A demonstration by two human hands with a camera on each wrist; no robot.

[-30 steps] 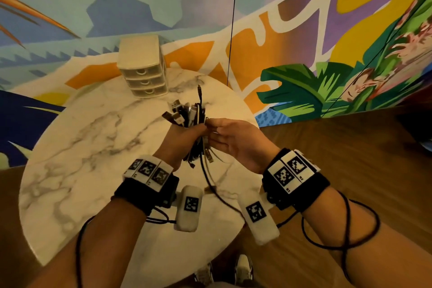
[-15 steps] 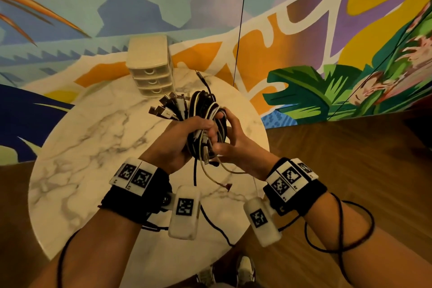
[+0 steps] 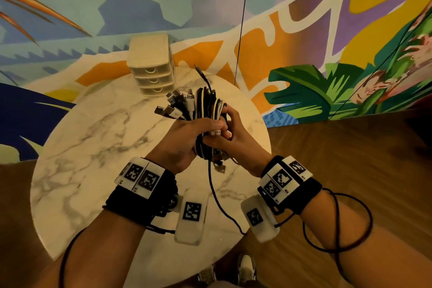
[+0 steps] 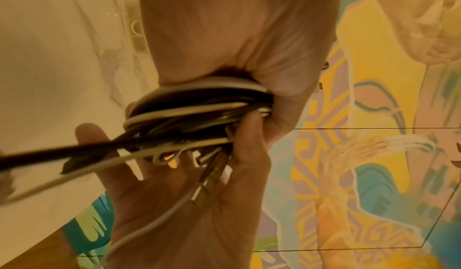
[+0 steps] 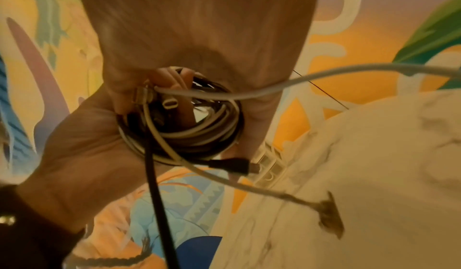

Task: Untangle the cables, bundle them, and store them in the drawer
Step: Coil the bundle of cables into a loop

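Observation:
A coiled bundle of black and white cables [image 3: 208,105] is held up over the round marble table [image 3: 93,147]. My left hand [image 3: 198,127] grips the bundle from the left, with several USB plug ends [image 3: 174,110] fanning out above its knuckles. From the right, my right hand [image 3: 225,130] curls its fingers round the same coil. The left wrist view shows the coil [image 4: 194,111] squeezed between both palms. One black cable tail [image 3: 216,196] hangs down toward the table's near edge. The cream three-drawer unit [image 3: 152,70] stands at the table's far edge, its drawers closed.
A painted mural wall [image 3: 304,30] runs behind the table, with a thin black line [image 3: 242,18] hanging down in front of it. Wooden floor [image 3: 350,159] lies to the right. My shoes [image 3: 245,271] show below the table's near edge.
The right hand has moved in from pinching beside the bundle and now wraps round the coil. The bundle has turned so the coil faces up, and more loose cable has been gathered.

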